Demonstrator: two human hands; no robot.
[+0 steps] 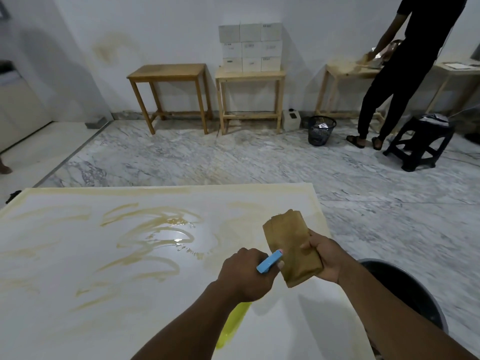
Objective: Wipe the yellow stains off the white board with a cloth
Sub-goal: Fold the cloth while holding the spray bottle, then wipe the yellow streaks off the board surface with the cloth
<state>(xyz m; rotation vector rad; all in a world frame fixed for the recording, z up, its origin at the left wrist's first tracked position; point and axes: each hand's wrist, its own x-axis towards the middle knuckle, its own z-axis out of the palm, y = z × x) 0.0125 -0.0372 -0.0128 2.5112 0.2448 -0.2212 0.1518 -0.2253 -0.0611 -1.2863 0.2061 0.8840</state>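
Two bare hands work above the near right part of the white board [78, 294]. Left hand [245, 275] is wrapped tight around a spray bottle [233, 324] with a yellow-green body that hangs below the fist, its blue nozzle [268, 261] aimed at the cloth. Right hand [327, 258] pinches a folded brown cloth [291, 249], fingers closed on its right edge, holding it upright just above the board's right side. A dark round bin [405, 289] sits beside the board under the right forearm.

Yellow stains [153, 235] smear in curved streaks across the board's middle and left, with a wet glossy patch near the centre and a yellowish band along the far edge. Beyond the board lies a marble floor [233, 162]. Against the far wall stand wooden tables [168, 74], one bearing stacked white boxes [250, 46]. A black mesh basket [321, 129] and a dark stool [418, 144] stand at right, near a person in black [405, 74] at another table.
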